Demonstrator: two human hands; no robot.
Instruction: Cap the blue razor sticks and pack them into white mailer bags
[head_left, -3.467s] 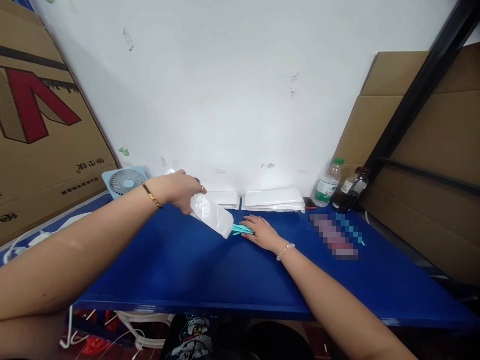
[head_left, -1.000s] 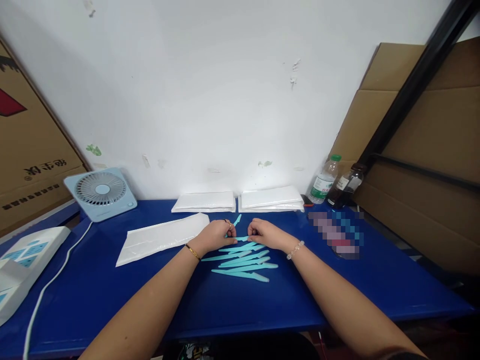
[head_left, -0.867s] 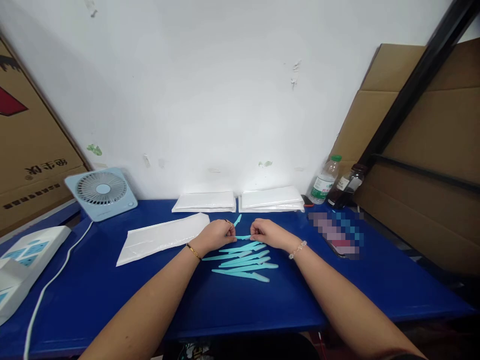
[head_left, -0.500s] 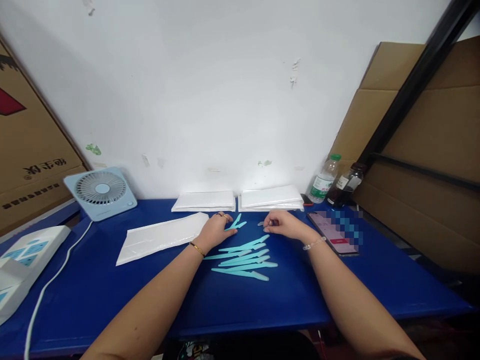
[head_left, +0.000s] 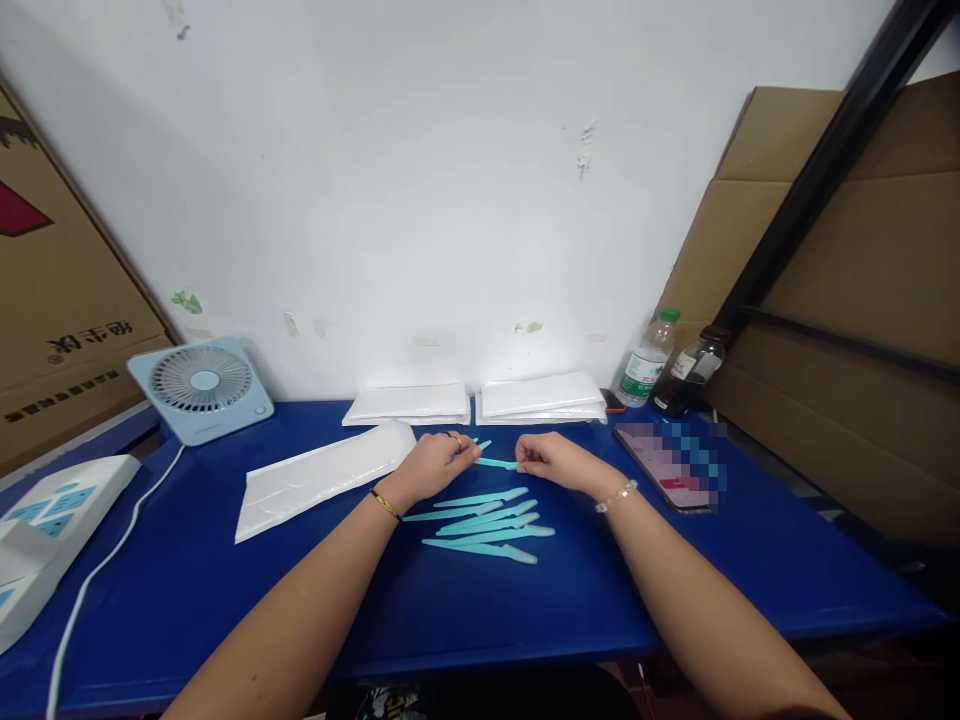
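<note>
Between my hands is a turquoise eyebrow razor (head_left: 496, 463); my right hand (head_left: 541, 458) pinches its right end, with the fingers closed. My left hand (head_left: 442, 462) has its thumb and fingers pressed together at the razor's other end. The tip of another turquoise razor (head_left: 485, 444) pokes out beyond those fingers. Closer to me, several more turquoise razors (head_left: 487, 522) lie roughly side by side on the blue table (head_left: 480, 610), their pale blade ends to the right. A white padded packet (head_left: 322, 475) lies left of my left hand.
Two stacks of white packets, a left stack (head_left: 409, 402) and a right stack (head_left: 540, 395), lie along the wall. A blue fan (head_left: 201, 385) and white power strip (head_left: 67, 530) are on the left. A phone (head_left: 664, 465), green-capped bottle (head_left: 649, 360) and dark bottle (head_left: 690, 370) are on the right.
My right hand has drawn slightly closer to my left, and a razor now spans between them. The uppermost razor of the row now lies flatter and lower. The left packet has shifted slightly.
</note>
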